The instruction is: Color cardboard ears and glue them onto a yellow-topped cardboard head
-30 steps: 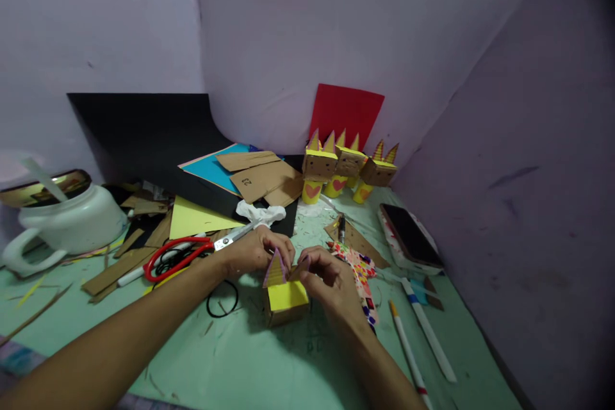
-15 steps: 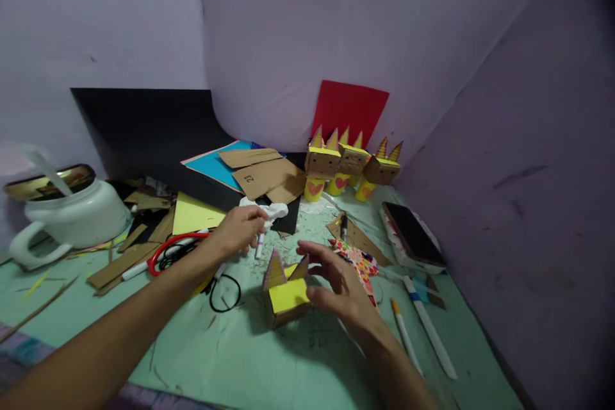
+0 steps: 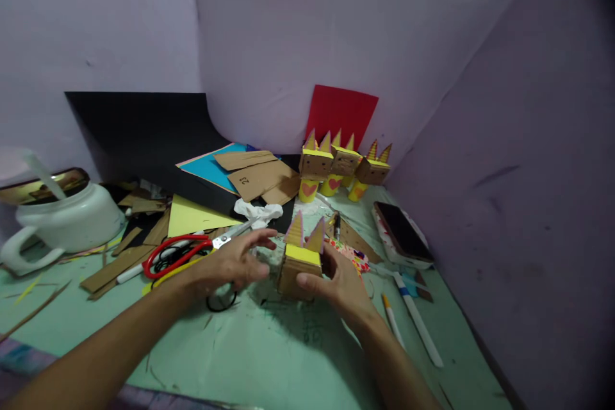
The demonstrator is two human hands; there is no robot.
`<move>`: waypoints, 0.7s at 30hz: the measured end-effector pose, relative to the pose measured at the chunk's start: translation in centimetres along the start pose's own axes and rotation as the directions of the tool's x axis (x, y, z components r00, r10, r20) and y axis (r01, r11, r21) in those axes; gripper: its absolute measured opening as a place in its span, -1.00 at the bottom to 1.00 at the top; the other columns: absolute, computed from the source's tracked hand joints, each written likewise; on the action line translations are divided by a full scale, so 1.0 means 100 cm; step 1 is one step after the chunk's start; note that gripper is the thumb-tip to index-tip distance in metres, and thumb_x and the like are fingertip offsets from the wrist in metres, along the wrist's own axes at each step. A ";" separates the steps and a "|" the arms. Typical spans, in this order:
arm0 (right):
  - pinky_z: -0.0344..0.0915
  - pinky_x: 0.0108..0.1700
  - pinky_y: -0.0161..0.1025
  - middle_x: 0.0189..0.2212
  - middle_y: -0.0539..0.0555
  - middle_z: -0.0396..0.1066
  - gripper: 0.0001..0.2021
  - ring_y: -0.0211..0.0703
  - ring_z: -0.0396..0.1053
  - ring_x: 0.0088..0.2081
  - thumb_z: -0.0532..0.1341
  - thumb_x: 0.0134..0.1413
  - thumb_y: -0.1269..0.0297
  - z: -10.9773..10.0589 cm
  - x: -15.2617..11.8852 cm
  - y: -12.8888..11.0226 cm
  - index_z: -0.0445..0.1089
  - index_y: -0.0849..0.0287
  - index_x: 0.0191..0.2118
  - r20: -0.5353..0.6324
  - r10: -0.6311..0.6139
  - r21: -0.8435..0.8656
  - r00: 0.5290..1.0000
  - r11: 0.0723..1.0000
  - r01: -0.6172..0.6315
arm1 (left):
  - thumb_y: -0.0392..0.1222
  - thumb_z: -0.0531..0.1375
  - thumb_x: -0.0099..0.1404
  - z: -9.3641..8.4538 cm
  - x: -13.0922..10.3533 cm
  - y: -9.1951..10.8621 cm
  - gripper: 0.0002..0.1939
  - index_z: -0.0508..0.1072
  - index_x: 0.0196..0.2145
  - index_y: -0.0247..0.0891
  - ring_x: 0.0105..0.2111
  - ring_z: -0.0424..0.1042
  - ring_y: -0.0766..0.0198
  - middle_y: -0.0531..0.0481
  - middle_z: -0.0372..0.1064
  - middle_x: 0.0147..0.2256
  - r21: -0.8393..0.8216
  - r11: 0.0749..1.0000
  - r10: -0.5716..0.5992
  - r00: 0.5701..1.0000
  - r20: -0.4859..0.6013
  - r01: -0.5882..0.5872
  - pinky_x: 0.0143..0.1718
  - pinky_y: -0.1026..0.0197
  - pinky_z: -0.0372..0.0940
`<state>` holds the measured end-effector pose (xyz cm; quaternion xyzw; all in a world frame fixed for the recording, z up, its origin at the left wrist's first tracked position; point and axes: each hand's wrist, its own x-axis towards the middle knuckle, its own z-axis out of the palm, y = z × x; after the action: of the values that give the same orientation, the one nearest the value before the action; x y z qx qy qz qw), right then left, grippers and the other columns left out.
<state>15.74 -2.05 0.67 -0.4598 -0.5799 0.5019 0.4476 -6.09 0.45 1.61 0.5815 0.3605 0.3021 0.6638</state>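
A: Where is the cardboard box [image 3: 298, 274]?

B: Low in the middle of the view, with a yellow top and two pointed ears [image 3: 305, 235] standing on it. I can't tell whether its base touches the green table [image 3: 269, 365]

A: And the hands?

B: Taking the box as the clock's centre, the right hand [image 3: 339, 277] is at 3 o'clock, gripping it with the thumb on the near face. The left hand [image 3: 239, 262] is at 9, apart from it, fingers spread wide and nothing visible held

A: What lies around them?

B: Red-handled scissors [image 3: 179, 255] between 9 and 10, white tissue [image 3: 258, 212] between 10 and 11. The box-headed figures [image 3: 344, 162] stand from 12 to 2, before a red sheet [image 3: 342, 114]. The phone [image 3: 402, 230] is near 2, and an orange-tipped marker [image 3: 393, 320] near 4
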 end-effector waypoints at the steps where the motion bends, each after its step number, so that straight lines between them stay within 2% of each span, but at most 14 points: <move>1: 0.32 -0.10 -0.06 -0.18 0.14 0.48 -0.50 0.06 0.41 -0.16 0.40 -0.23 0.28 0.000 0.001 0.001 0.38 0.21 -0.06 0.012 0.003 0.010 1.000 1.000 -0.003 | -0.05 0.35 -0.04 0.007 0.003 -0.004 -0.22 0.19 0.12 -0.17 -0.50 0.35 0.39 -0.20 0.22 0.05 -0.017 1.000 0.017 0.998 0.058 -0.016 -0.54 0.32 0.22; 2: 0.32 -0.11 -0.06 -0.19 0.14 0.48 -0.52 0.06 0.41 -0.17 0.39 -0.22 0.29 0.000 0.001 0.001 0.38 0.21 -0.07 0.024 0.007 0.022 1.000 1.000 -0.008 | -0.07 0.35 -0.04 0.013 0.006 -0.008 -0.22 0.19 0.13 -0.19 -0.37 0.41 0.28 -0.21 0.24 0.05 -0.054 0.997 0.059 0.994 0.093 -0.054 -0.38 0.25 0.29; 4: 0.32 -0.10 -0.07 -0.20 0.13 0.49 -0.53 0.06 0.42 -0.16 0.39 -0.23 0.33 0.003 0.002 0.002 0.39 0.21 -0.08 0.043 0.008 0.056 0.999 0.998 -0.011 | -0.13 0.35 -0.02 0.025 0.012 -0.015 -0.28 0.22 0.09 -0.24 -0.12 0.39 0.11 -0.20 0.30 0.02 -0.100 0.986 0.142 0.985 0.098 -0.132 -0.10 0.12 0.26; 6: 0.32 -0.09 -0.07 -0.19 0.12 0.50 -0.53 0.06 0.42 -0.14 0.39 -0.25 0.37 0.005 0.001 0.003 0.39 0.20 -0.09 0.055 0.010 0.101 0.998 0.995 -0.015 | -0.17 0.35 -0.01 0.031 0.017 -0.020 -0.34 0.25 0.04 -0.27 -0.02 0.34 0.04 -0.19 0.35 -0.01 -0.114 0.982 0.159 0.985 0.063 -0.151 0.00 0.04 0.21; 10: 0.32 -0.07 -0.08 -0.14 0.11 0.48 -0.42 0.03 0.42 -0.11 0.42 -0.32 0.41 0.003 0.002 0.003 0.36 0.17 -0.03 0.107 0.028 0.185 0.994 0.982 -0.048 | -0.21 0.37 -0.07 0.030 0.020 -0.024 -0.31 0.22 0.02 -0.32 -0.03 0.36 -0.03 -0.22 0.36 -0.02 -0.123 0.985 0.125 0.992 0.006 -0.124 -0.04 0.02 0.26; 11: 0.32 -0.07 -0.08 -0.13 0.12 0.47 -0.39 0.03 0.41 -0.10 0.43 -0.35 0.40 0.001 0.003 0.002 0.36 0.16 -0.02 0.088 0.041 0.186 0.995 0.981 -0.057 | -0.22 0.37 -0.08 0.030 0.019 -0.024 -0.30 0.21 0.01 -0.33 -0.04 0.37 -0.03 -0.22 0.36 -0.03 -0.114 0.986 0.117 0.993 -0.015 -0.117 -0.06 0.03 0.27; 13: 0.33 -0.10 -0.08 -0.13 0.14 0.47 -0.38 0.03 0.40 -0.09 0.43 -0.38 0.36 -0.006 0.004 0.000 0.38 0.16 -0.03 -0.029 0.078 0.160 0.997 0.984 -0.073 | -0.26 0.35 -0.09 0.029 0.018 -0.023 -0.31 0.21 0.00 -0.33 -0.08 0.40 -0.02 -0.21 0.39 -0.06 -0.066 0.993 0.093 0.994 -0.055 -0.096 -0.09 0.04 0.29; 15: 0.34 -0.15 -0.10 -0.19 0.16 0.48 -0.47 0.00 0.41 -0.16 0.42 -0.36 0.30 -0.012 0.005 -0.002 0.43 0.19 -0.11 -0.192 0.108 0.120 0.975 0.989 -0.086 | -0.28 0.34 -0.10 0.031 0.016 -0.023 -0.33 0.22 -0.02 -0.31 -0.11 0.41 0.00 -0.18 0.41 -0.09 0.025 0.996 0.083 0.992 -0.092 -0.081 -0.12 0.04 0.31; 17: 0.34 -0.19 -0.14 -0.29 0.14 0.50 -0.61 -0.06 0.43 -0.26 0.39 -0.33 0.25 -0.016 0.005 -0.004 0.48 0.20 -0.23 -0.290 0.105 0.087 0.951 0.993 -0.084 | -0.28 0.33 -0.10 0.033 0.014 -0.023 -0.35 0.24 -0.02 -0.28 -0.11 0.39 -0.01 -0.16 0.42 -0.11 0.126 0.990 0.083 0.989 -0.125 -0.067 -0.13 0.04 0.31; 21: 0.31 -0.28 -0.20 -0.45 0.05 0.49 -0.79 -0.15 0.40 -0.39 0.35 -0.28 0.22 -0.016 0.005 -0.006 0.50 0.17 -0.41 -0.274 0.075 0.025 0.959 0.997 -0.071 | -0.22 0.34 -0.11 0.032 0.010 -0.020 -0.24 0.19 0.07 -0.22 -0.07 0.36 -0.02 -0.16 0.38 -0.05 0.196 0.978 0.097 0.988 -0.123 -0.071 -0.13 0.04 0.30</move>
<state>17.18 -1.35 1.48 -0.5427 -0.4912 0.4539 0.5081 -2.90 -0.75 -0.31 0.6360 0.4061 0.3318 0.5661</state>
